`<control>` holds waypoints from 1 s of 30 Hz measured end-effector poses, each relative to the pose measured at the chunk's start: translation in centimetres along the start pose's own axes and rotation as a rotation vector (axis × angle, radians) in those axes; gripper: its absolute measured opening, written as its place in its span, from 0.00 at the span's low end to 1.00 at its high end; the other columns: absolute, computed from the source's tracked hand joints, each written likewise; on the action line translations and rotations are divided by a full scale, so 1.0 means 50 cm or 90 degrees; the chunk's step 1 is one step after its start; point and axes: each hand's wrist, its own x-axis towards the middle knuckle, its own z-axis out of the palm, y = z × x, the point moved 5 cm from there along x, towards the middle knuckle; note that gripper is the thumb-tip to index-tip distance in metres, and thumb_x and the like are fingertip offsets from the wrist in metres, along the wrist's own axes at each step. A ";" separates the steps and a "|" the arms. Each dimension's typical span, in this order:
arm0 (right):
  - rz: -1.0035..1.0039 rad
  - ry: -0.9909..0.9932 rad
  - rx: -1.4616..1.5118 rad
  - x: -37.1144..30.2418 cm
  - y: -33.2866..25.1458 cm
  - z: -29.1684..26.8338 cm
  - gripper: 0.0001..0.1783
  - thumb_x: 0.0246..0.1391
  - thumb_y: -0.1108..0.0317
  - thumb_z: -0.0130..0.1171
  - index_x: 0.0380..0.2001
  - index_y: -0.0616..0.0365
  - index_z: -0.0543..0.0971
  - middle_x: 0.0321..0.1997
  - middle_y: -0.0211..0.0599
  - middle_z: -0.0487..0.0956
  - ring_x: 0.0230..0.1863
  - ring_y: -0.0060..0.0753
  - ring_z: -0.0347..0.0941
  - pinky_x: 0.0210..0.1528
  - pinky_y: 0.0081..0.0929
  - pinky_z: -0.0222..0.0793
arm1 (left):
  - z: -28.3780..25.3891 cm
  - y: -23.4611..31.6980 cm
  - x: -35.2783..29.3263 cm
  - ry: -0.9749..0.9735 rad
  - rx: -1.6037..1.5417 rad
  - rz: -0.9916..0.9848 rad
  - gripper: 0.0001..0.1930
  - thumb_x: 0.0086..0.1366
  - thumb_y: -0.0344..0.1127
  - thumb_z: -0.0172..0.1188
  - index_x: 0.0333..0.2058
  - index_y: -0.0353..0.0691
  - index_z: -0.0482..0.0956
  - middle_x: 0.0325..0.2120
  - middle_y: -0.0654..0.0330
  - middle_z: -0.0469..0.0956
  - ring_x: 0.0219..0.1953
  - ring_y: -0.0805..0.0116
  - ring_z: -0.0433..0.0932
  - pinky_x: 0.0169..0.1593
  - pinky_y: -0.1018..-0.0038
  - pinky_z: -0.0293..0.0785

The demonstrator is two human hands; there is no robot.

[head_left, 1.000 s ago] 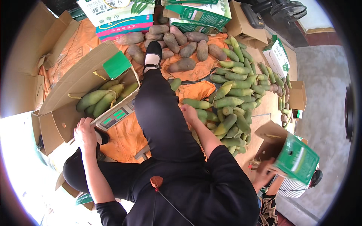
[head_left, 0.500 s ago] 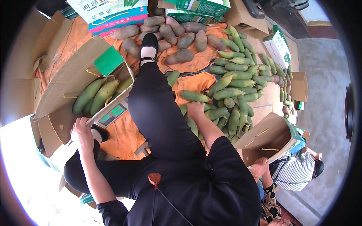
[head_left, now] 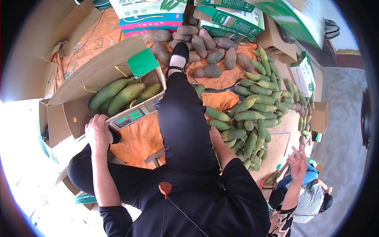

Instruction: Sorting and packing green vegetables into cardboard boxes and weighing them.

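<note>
Left of my outstretched leg, open cardboard carton with several long green radishes lying side by side inside, tips toward me and slightly left. Left hand at the carton's near corner, fingers bent over the edge, just below those radishes and apart from them; can't tell if it's clamped on the cardboard or only resting. Scale panel with lit green display runs along the carton's near side, just right of that hand. Right hand well apart from the left, across the leg, at the near left edge of the radish pile; fingertips meet the green ones there, partly hidden, so can't tell if it grips one. Most of the pile lies right of and beyond this hand, on orange sheeting and bare floor. Reddish-brown roots lie beyond my shoe and right of it. Co-worker's hand, blurred, is raised at far right, fingers spread.
</note>
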 end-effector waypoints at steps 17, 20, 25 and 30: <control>0.058 0.044 0.451 0.173 0.204 0.206 0.24 0.48 0.57 0.61 0.41 0.67 0.76 0.44 0.56 0.79 0.49 0.53 0.75 0.47 0.43 0.71 | 0.001 0.020 0.013 0.039 0.010 0.047 0.06 0.50 0.26 0.56 0.28 0.43 0.78 0.26 0.61 0.74 0.35 0.61 0.76 0.39 0.64 0.68; -0.052 0.144 0.377 0.158 0.240 0.153 0.26 0.49 0.56 0.61 0.44 0.67 0.73 0.44 0.57 0.78 0.49 0.56 0.74 0.48 0.44 0.70 | 0.002 0.024 0.019 0.050 -0.014 0.052 0.05 0.51 0.26 0.56 0.27 0.44 0.78 0.25 0.62 0.74 0.35 0.61 0.76 0.38 0.64 0.69; -0.145 0.229 0.379 0.093 0.202 0.040 0.27 0.48 0.59 0.63 0.47 0.66 0.70 0.45 0.57 0.77 0.49 0.57 0.73 0.49 0.43 0.68 | 0.018 0.019 0.021 0.025 -0.035 0.037 0.06 0.50 0.27 0.61 0.29 0.44 0.78 0.27 0.61 0.74 0.37 0.59 0.76 0.41 0.64 0.68; -0.408 0.334 0.363 -0.210 -0.101 -0.332 0.30 0.41 0.76 0.67 0.50 0.64 0.69 0.43 0.43 0.77 0.44 0.37 0.75 0.48 0.31 0.69 | 0.012 0.011 0.012 0.029 -0.026 0.035 0.05 0.50 0.28 0.61 0.28 0.44 0.78 0.27 0.62 0.74 0.37 0.61 0.76 0.41 0.64 0.69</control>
